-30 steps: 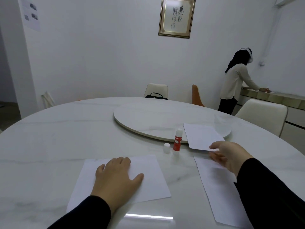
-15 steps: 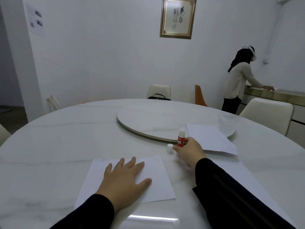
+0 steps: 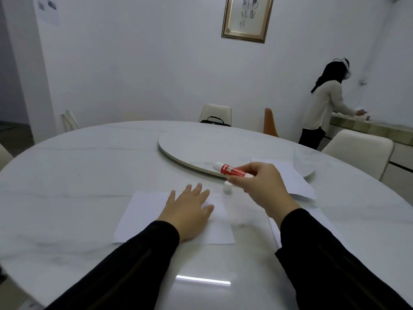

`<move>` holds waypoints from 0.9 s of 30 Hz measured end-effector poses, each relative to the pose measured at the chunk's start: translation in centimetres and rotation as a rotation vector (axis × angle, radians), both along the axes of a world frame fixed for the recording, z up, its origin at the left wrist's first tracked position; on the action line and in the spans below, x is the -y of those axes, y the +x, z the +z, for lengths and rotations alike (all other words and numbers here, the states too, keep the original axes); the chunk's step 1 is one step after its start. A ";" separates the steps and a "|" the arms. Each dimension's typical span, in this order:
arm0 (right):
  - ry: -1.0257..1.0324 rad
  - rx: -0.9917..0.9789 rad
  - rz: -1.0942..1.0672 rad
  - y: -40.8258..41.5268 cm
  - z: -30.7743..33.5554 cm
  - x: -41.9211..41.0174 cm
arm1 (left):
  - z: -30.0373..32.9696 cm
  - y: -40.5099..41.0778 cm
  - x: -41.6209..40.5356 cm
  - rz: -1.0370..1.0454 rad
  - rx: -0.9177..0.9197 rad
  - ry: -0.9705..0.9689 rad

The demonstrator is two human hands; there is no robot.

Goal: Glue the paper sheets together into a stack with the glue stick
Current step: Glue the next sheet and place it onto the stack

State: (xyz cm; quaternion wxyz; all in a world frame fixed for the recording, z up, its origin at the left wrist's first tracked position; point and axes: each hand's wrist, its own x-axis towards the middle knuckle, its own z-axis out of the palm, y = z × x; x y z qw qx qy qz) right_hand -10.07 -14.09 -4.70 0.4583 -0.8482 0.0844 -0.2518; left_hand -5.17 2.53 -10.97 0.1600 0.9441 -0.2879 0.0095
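A white paper sheet (image 3: pixel 143 215) lies on the marble table in front of me, and my left hand (image 3: pixel 188 211) rests flat on it with fingers spread. My right hand (image 3: pixel 260 189) holds a red and white glue stick (image 3: pixel 230 170) lifted off the table, tilted with its uncapped white tip pointing left. The small white cap (image 3: pixel 227 188) stands on the table just below the stick. A second paper sheet (image 3: pixel 290 177) lies at the right, partly on the turntable. A third sheet (image 3: pixel 273 231) is mostly hidden under my right sleeve.
A round marble turntable (image 3: pixel 201 148) sits in the table's middle. Cream chairs (image 3: pixel 359 151) stand around the table, one with a black bag (image 3: pixel 215 121). A person (image 3: pixel 324 106) stands at a counter at the far right.
My right hand left the right-hand sheet, reached the upright glue stick, took hold of it and lifted it, tipping it sideways. My left hand stayed flat on the near sheet.
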 end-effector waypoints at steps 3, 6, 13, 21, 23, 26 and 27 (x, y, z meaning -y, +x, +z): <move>0.339 0.076 0.045 0.5 -0.8 -0.6 | -0.9 0.3 0.2 0.000 0.019 0.082; 0.421 0.098 0.069 1.2 -2.1 -1.1 | -1.3 0.4 0.1 0.001 0.025 0.121; 0.041 0.015 -0.023 2.5 -4.5 -1.4 | -1.3 0.4 0.3 -0.007 0.007 0.161; -0.203 0.001 -0.004 2.6 -5.1 -1.7 | -0.8 0.3 0.3 0.000 -0.028 0.165; -0.219 -0.016 -0.013 2.4 -5.1 -1.5 | -0.8 0.2 0.3 0.002 -0.033 0.168; -0.215 -0.039 -0.003 1.9 -4.8 -1.4 | -0.8 0.3 0.3 0.005 -0.033 0.165; -0.208 -0.046 0.000 1.6 -4.7 -1.4 | -0.9 0.3 0.3 0.005 -0.033 0.164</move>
